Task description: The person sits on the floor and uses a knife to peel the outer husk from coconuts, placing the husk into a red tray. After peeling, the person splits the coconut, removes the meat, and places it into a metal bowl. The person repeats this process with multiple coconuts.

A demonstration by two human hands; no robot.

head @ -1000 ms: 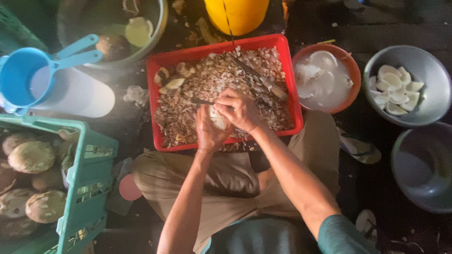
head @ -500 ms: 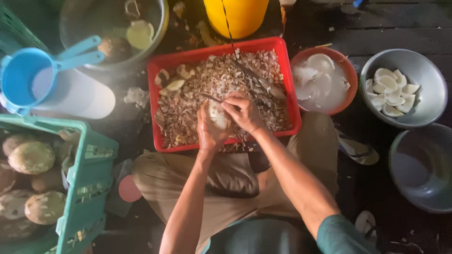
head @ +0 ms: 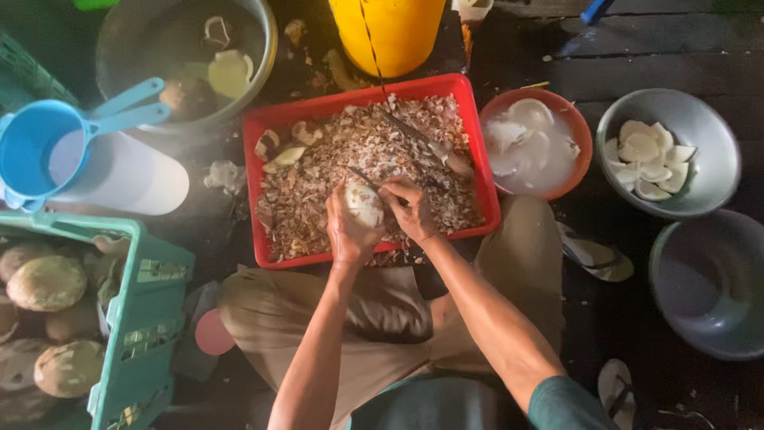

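Observation:
My left hand (head: 348, 231) cups a pale, partly peeled coconut piece (head: 364, 204) over the near side of a red tray (head: 253, 199) heaped with brown shavings. My right hand (head: 409, 211) grips a thin dark knife (head: 360, 176) whose blade lies against the top of the piece. Both hands meet above the tray's near middle. A second long blade (head: 414, 137) rests on the shavings farther back.
An orange bowl (head: 579, 129) of water with white pieces sits right of the tray, then a metal bowl (head: 720, 171) of white pieces and a grey bowl (head: 708, 287). A green crate (head: 139, 310) of brown coconuts stands left, with a blue scoop (head: 48, 147) and yellow bucket (head: 390, 32).
The hands have stayed over the tray's near edge. The coconut piece has turned slightly in my left hand while the knife works across it.

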